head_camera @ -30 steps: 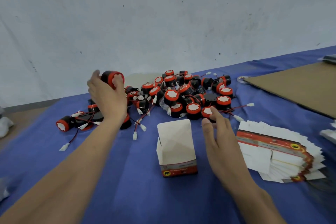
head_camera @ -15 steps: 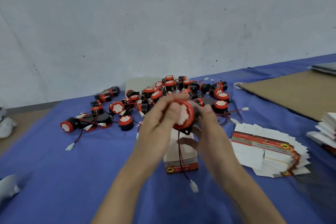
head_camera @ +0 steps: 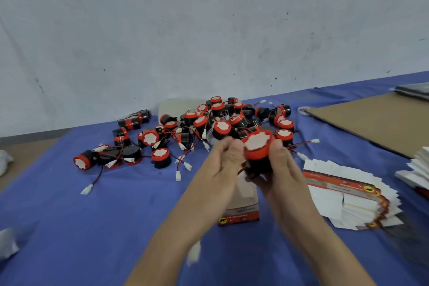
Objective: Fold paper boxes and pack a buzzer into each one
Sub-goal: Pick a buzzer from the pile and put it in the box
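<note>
The buzzer pile (head_camera: 220, 121) lies behind the folded box (head_camera: 241, 213), the flat box stack (head_camera: 348, 195) to its right.

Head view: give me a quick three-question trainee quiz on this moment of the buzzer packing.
1. True or false: the held buzzer already sits inside the upright box.
2. The fanned stack of flat boxes lies: A) left of the upright box, B) right of it, C) inside it.
3. Which hands hold the buzzer?
Key: 1 false, it is held above the box. 2 B. 3 both, left hand and right hand.
</note>
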Motion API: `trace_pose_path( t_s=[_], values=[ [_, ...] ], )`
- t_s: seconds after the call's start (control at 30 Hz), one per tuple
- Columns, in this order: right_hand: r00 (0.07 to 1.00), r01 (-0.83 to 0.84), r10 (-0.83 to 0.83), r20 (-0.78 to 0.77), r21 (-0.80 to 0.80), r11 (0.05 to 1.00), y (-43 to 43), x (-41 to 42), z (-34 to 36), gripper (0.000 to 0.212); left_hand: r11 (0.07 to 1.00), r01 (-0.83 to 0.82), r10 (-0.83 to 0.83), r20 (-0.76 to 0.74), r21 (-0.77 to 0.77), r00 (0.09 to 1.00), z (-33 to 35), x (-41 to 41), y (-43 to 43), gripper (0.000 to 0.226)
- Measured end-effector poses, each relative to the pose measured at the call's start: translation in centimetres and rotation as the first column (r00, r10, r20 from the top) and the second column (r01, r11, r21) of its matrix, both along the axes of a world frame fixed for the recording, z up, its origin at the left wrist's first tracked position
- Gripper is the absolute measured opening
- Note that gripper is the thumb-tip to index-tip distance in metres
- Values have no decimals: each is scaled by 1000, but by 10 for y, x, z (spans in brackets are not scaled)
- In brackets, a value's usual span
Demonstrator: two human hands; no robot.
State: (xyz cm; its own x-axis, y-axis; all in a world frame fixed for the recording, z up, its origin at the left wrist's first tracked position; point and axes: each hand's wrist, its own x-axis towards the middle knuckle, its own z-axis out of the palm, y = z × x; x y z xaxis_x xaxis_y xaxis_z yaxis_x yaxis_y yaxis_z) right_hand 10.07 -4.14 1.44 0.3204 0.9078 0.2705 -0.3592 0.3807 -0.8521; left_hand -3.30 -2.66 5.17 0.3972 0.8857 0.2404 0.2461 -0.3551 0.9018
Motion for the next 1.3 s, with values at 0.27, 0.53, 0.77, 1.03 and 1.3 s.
trace_pose_path(
  t_s=[0.27,0.53,0.77,1.03,1.3],
  values=[
    [969,245,-245,-3,-19,969,4,10,1,69,944,93,105,-557,316,824,12,-16,-15,13],
    [950,138,-116,290,-57,989,3,1,4,40,779,203,170,-511,594,843,37,-25,-19,21],
    [838,-161,294,459,-308,938,-5,-9,4,79,851,-22,117,-148,525,982,27,-35,9,6],
    [965,-262,251,-74,-242,934,-10,-7,3,70,968,-63,48,69,242,996,1,-14,12,13],
    [973,-208,173,-155,-249,946,-8,3,10,58,994,13,-30,156,107,987,1,-8,8,15]
  ],
)
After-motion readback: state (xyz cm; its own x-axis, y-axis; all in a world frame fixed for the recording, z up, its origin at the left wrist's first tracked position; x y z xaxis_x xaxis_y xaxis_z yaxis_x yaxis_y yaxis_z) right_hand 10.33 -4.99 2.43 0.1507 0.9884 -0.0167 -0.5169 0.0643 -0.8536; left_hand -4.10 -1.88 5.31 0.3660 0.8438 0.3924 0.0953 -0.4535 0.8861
